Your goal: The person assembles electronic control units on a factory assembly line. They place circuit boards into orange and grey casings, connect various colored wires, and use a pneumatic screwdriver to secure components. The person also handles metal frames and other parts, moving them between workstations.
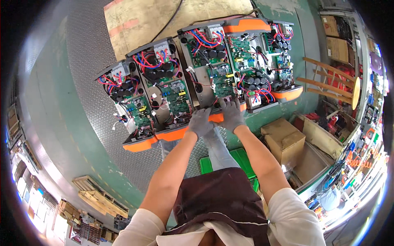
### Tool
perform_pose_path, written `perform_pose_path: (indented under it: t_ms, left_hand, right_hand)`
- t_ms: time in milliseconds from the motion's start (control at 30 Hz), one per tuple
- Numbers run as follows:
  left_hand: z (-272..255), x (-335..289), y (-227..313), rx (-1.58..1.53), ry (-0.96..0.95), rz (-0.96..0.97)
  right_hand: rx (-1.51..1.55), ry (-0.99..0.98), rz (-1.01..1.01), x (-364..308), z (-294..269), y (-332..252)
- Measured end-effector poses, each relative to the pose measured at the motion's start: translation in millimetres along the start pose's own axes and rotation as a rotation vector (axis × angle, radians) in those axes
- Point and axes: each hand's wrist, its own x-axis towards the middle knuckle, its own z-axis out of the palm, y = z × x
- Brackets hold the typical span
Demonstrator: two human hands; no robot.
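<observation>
My grey-gloved left hand and right hand are side by side at the near end of an open-cased electronics unit, the third from the left in a row. The fingers of both curl over the edge of its orange end panel, hiding part of it. Inside the unit are a green circuit board, black capacitors and red and blue wires. To its left lie two similar units, one of them this unit; more lie to its right, one with its orange end facing away.
Cardboard lies behind the row on a patterned metal floor plate. A wooden stool lies tipped at the right, with a cardboard box nearer. A green crate is by my legs. Pallets are at lower left.
</observation>
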Motion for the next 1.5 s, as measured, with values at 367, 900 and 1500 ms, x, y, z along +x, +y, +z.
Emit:
perform_pose_path:
  t_ms: [367, 900, 1500]
  left_hand:
    - [10, -6, -17, 0.182, 0.113, -0.023]
    - [17, -12, -11, 0.125, 0.075, -0.154]
    - [98, 105, 170, 0.102, 0.204, -0.097]
  right_hand:
    - [0.203, 0.066, -0.103, 0, 25, -12]
    - [0.131, -0.127, -0.145, 3, 20, -2]
    - [0.154, 0.243, -0.043, -43, 14, 224]
